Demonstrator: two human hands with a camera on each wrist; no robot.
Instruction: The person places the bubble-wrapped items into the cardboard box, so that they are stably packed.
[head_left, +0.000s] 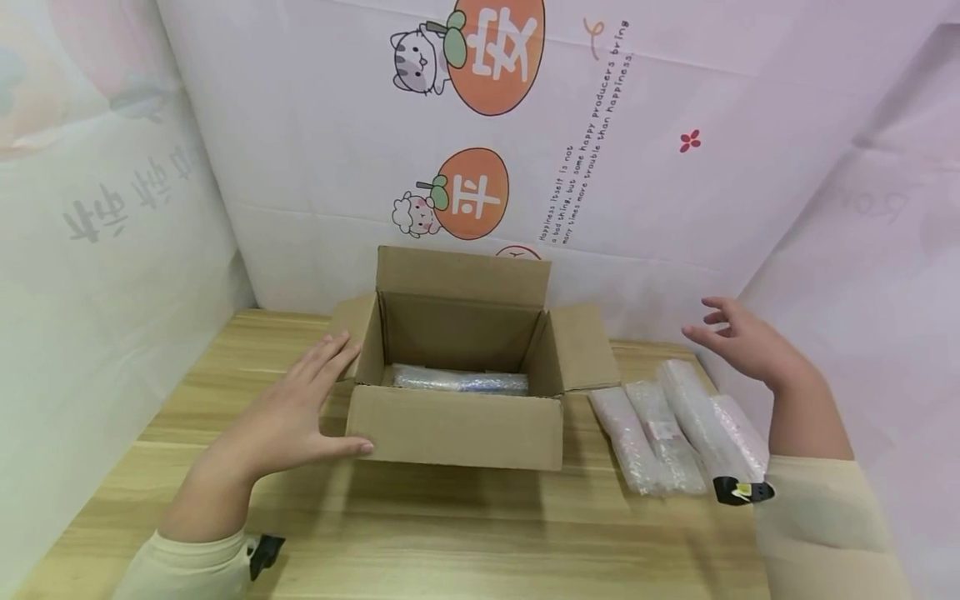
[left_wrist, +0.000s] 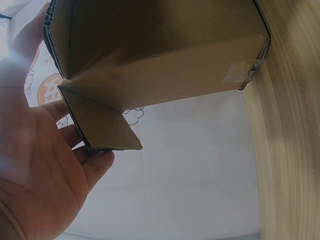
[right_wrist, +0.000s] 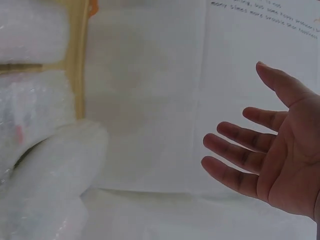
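Left hand [head_left: 295,421] spread, touching carton [head_left: 453,429] at left; right hand [head_left: 750,342] released, near wrapped packets [head_left: 697,414].

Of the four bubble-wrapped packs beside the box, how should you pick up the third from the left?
Probably by the far end of the third pack, coming from above: that end sticks out past its neighbours, while its sides lie close against them. Its narrow, rounded shape should let the right grip curl around it.
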